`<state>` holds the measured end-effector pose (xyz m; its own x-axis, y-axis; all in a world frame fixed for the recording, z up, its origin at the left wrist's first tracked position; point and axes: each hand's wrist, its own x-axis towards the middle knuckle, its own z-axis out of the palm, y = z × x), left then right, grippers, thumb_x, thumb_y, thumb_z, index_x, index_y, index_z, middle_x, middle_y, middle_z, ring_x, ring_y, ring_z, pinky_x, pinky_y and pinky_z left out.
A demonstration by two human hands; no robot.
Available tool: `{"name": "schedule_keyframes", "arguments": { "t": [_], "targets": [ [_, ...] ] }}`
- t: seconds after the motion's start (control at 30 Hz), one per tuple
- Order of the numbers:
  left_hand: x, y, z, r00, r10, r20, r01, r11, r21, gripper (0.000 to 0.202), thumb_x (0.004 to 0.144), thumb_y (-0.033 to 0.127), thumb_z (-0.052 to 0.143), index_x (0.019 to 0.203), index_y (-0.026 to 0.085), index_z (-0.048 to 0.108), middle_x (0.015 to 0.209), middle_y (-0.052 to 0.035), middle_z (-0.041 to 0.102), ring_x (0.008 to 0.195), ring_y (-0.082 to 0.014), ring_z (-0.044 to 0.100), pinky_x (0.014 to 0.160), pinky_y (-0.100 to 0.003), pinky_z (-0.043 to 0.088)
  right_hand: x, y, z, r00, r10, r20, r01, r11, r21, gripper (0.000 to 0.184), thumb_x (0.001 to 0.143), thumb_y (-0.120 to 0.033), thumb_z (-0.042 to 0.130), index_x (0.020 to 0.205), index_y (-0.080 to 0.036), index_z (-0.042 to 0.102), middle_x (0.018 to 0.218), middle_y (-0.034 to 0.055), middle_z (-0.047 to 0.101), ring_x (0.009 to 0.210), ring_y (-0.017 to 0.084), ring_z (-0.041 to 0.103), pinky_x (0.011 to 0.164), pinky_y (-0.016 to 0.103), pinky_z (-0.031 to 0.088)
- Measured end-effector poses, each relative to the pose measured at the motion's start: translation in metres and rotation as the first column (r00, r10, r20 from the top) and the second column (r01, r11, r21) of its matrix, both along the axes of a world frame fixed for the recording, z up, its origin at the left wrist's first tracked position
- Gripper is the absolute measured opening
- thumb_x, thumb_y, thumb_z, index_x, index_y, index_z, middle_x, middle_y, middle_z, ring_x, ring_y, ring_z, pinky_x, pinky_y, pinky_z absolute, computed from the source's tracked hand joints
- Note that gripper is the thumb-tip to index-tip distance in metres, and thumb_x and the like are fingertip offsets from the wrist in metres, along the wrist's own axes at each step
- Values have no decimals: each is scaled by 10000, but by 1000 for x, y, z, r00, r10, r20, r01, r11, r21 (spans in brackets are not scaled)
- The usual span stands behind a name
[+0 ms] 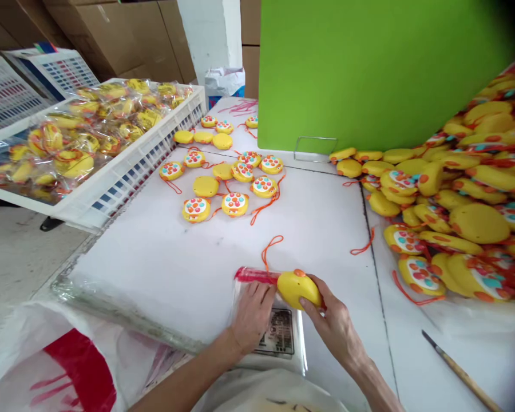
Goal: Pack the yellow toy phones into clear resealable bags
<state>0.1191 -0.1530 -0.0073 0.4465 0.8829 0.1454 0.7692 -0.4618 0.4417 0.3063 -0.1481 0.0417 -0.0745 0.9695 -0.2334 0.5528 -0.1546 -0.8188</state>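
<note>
Head view looks down on a white table (171,269) with a green board (369,68) standing upright at its far edge. Right of the board lies a big heap of yellow toys (463,189), some showing coloured buttons, orange cords trailing from them. At the left a white crate (124,171) holds more of these toys sealed in film. A loose group of toys (227,177) sits mid-table, well apart from the hands. Near the front edge lies a clear bag (283,337) with a red strip at its mouth. The left hand (252,315) rests flat on this bag, fingers stretched out, tips by the strip. The right hand (332,323) grips a yellow toy (299,288) between thumb and fingers, at the bag's mouth, its orange cord (269,247) curling away over the table. A thin brush (459,372) lies at the lower right
</note>
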Motion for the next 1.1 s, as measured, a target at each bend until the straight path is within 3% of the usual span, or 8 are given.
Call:
{"name": "schedule_keyframes", "arguments": {
  "t": [0.13, 0.3, 0.47, 0.63, 0.77, 0.83, 0.97, 1.1],
  "targets": [
    [2, 0, 2, 1000, -5, 18, 5, 999, -45, 174, 872, 114, 406, 927, 142, 569, 920, -87, 580, 854, -233, 500, 775, -411, 441, 3, 1, 8, 999, -9, -39, 7, 998, -56, 427, 889, -443, 447, 1234, -191, 428, 981, 58, 609, 783, 178, 585, 662, 275, 525],
    [1, -3, 3, 993, 49, 106, -35, 991, -127, 182, 862, 131, 438, 1009, 162, 540, 916, -75, 606, 830, -231, 509, 746, -402, 430, 12, -1, 26, 993, -12, -116, -12, 979, -203, 463, 885, -485, 445, 1241, -190, 413, 859, 31, 606, 582, 145, 550, 576, 297, 535],
    [-2, -3, 4, 967, 70, 244, -32, 987, -158, 359, 870, 119, 409, 1225, 154, 446, 1019, -96, 614, 892, -225, 524, 792, -386, 433, 22, -5, 36, 960, 111, -257, -196, 922, -333, 458, 885, -437, 483, 1276, -210, 409, 970, 47, 606, 683, 152, 546, 607, 289, 532],
    [-2, -1, 5, 969, -8, 248, 58, 979, -195, 333, 896, 152, 385, 1201, 200, 509, 1003, -73, 622, 893, -214, 520, 788, -375, 426, 28, -9, 36, 936, 181, -301, -297, 865, -404, 450, 881, -371, 516, 1297, -231, 418, 916, 28, 611, 724, 160, 549, 641, 285, 512],
    [-1, 1, 7, 961, -72, 267, 118, 979, -164, 206, 867, 195, 482, 1036, 187, 598, 901, -58, 629, 822, -207, 517, 744, -361, 430, 25, -5, 45, 887, 141, -440, -339, 846, -411, 417, 868, -368, 552, 1254, -230, 476, 905, 28, 604, 807, 178, 571, 667, 280, 528],
    [-1, 2, 6, 962, -53, 268, 83, 991, -102, 160, 874, 179, 466, 935, 174, 614, 865, -56, 629, 787, -195, 524, 712, -344, 439, 20, -1, 50, 848, 32, -528, -291, 862, -415, 428, 859, -391, 559, 1244, -219, 486, 979, 55, 604, 858, 197, 586, 697, 305, 552],
    [1, -1, 4, 981, -2, 196, -7, 999, 46, 226, 886, 121, 422, 751, 161, 598, 748, -46, 616, 707, -172, 528, 664, -328, 438, 6, 8, 48, 814, -161, -558, -63, 930, -361, 506, 874, -455, 479, 1316, -230, 377, 1138, 98, 549, 924, 221, 596, 696, 338, 583],
    [2, -3, 13, 985, -26, 173, 4, 992, 129, 170, 874, 128, 473, 783, 160, 613, 772, -45, 645, 753, -177, 563, 737, -358, 440, -10, 11, 37, 951, 32, -309, -109, 966, -235, 464, 906, -445, 427, 1299, -208, 349, 851, 35, 600, 629, 156, 601, 615, 316, 566]
  ]
}}
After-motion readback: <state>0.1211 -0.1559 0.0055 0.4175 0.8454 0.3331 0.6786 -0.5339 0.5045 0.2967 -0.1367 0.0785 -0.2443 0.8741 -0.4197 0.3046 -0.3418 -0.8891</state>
